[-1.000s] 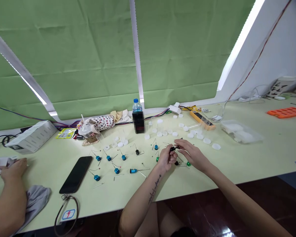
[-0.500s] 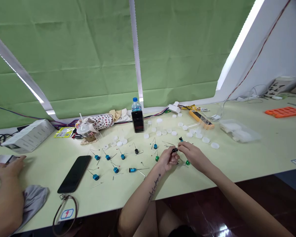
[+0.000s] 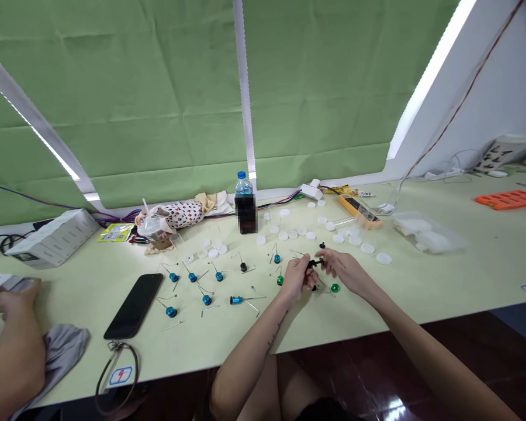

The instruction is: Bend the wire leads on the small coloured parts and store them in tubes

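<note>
Left hand: there it is, the left hand (image 3: 296,279) closed in a pinch, fingers and thumb gripping a small black knobbed pin (image 3: 314,264) right at the fingertips.

Right hand: the right hand (image 3: 344,272) is open and reaching in from the right, its fingertips (image 3: 323,255) just beside the pin, not visibly closed on it.

The key relation: the pin sits between the two hands, its long axis running roughly crosswise, left to right, with the left hand on it and the right hand barely apart.

The piece: a glossy, rounded black head on a thin metal wire; the wire's full run is hard to make out at the fingers.

Close by: a green knobbed pin (image 3: 335,287) lies just right of the hands, and another (image 3: 280,280) just left, both on the pale green tabletop (image 3: 398,292).

Farther left: blue knobbed pins (image 3: 207,300) scattered with bent wires, and a black smartphone (image 3: 134,306).

Up ahead: white plastic caps (image 3: 354,240) in a loose spread, and a yellow multimeter (image 3: 359,211).

Far left: another person's hand (image 3: 20,304) holding a card beside a grey cloth (image 3: 65,345).
</note>
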{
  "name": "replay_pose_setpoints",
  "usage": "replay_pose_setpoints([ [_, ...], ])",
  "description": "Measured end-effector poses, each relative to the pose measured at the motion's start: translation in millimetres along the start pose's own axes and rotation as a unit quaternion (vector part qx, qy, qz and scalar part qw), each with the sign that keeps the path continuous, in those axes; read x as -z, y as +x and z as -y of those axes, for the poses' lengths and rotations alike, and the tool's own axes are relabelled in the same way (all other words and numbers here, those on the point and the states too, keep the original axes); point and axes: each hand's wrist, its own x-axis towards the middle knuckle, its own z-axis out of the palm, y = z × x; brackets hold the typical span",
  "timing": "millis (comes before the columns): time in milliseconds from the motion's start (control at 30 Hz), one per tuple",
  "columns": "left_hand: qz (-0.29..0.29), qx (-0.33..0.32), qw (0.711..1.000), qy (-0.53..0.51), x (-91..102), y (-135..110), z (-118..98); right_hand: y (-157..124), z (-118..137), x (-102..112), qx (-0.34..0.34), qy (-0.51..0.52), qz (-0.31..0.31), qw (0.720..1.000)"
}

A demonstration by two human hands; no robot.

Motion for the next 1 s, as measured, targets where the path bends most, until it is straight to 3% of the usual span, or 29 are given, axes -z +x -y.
replay_pose_setpoints([
  [67, 0.0, -0.012, 0.999, 0.033, -2.0, -2.2, 1.5, 1.1, 0.1, 0.0, -0.026, -0.009, 0.049, 0.998],
  [133, 0.005, 0.009, 0.999, 0.032, -1.6, -1.6, 2.2, -0.7, 2.3, -0.2, -0.005, -0.033, 0.051, 0.998],
  [267, 0.003, 0.104, 0.993, -0.053, 5.5, 6.5, 1.7, -7.8, 6.6, 1.3, 0.096, -0.077, -0.045, 0.991],
  [333, -0.019, 0.107, 0.991, -0.073, 8.1, 9.6, 1.6, -8.0, 2.9, 2.3, 0.119, -0.057, -0.077, 0.988],
  [467, -0.061, -0.024, 0.998, -0.006, 5.3, 7.3, 2.3, 4.4, -14.8, -0.2, 0.045, 0.062, -0.079, 0.994],
  [567, -0.065, -0.138, 0.984, 0.095, 2.0, 2.9, 2.7, 19.1, -24.4, -5.1, 0.021, 0.106, -0.081, 0.991],
  [667, -0.086, -0.207, 0.943, 0.245, 3.1, 1.8, 5.2, 33.8, -26.1, -9.5, 0.044, 0.061, -0.097, 0.992],
  [767, -0.102, -0.253, 0.867, 0.417, 7.2, 4.3, 11.5, 49.0, -26.6, -14.5, 0.033, -0.042, -0.075, 0.996],
  [867, -0.115, -0.258, 0.8, 0.529, 12.3, 8.5, 19.5, 63.4, -30.5, -22.3, 0.003, -0.147, -0.031, 0.989],
  [1000, -0.117, -0.242, 0.737, 0.62, 18.5, 14.0, 26.1, 74.8, -38.1, -34.5, -0.012, -0.201, -0.022, 0.979],
])
